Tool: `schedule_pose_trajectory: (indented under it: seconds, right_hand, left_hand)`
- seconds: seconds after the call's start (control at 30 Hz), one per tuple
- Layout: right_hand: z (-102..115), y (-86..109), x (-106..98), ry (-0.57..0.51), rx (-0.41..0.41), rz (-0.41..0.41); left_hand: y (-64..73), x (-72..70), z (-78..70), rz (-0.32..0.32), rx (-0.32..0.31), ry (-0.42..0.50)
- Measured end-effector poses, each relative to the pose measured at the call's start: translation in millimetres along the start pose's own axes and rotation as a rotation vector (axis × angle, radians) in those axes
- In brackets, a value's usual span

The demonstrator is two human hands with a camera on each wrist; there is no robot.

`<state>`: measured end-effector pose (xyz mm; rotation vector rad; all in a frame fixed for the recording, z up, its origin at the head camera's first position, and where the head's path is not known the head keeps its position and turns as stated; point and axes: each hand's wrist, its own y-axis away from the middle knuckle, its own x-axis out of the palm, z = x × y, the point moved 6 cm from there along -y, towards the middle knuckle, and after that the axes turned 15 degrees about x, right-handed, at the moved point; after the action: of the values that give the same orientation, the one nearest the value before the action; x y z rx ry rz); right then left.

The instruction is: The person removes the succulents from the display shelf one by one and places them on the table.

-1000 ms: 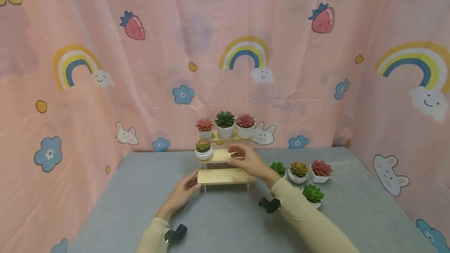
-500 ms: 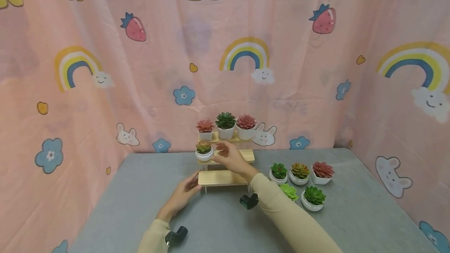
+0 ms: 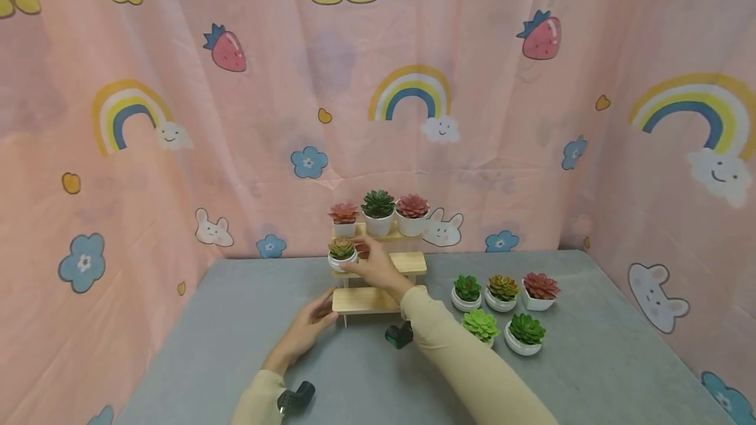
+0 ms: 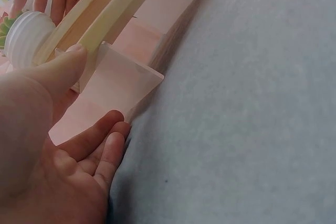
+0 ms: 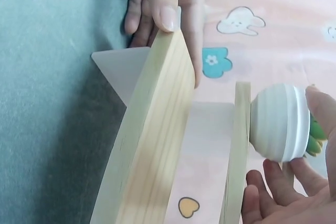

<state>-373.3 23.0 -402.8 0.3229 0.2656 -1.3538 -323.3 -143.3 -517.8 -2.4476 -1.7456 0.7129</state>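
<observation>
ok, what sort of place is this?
Probably a makeshift filming booth indoors: printed pink fabric hangs on three sides of a gray table set with a tiered wooden stand and potted succulents.

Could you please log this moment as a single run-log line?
Left hand: holds left end of bottom shelf | right hand: grips white pot on middle shelf | top shelf: three potted succulents | table: five others
</observation>
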Motion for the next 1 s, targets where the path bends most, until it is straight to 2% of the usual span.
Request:
schedule_pose_trajectory:
  seconds: [0.37,0.7,1.0]
  right_hand:
    - [3.0,-3.2,6.6,-0.003,0.008,-0.065]
    - [-1.0,-3.5,5.5,-0.033,0.001,-0.053]
    - [-3.3,2.7,-1.6,-0.007,0.0,-0.051]
  left_hand:
    - [-1.6,0.1,1.5,0.006,0.014,0.008]
    - [-1.2,-0.2,0.8,-0.008,0.004,-0.004]
    - [-0.4,-0.7,4.7,0.013,0.033,-0.028]
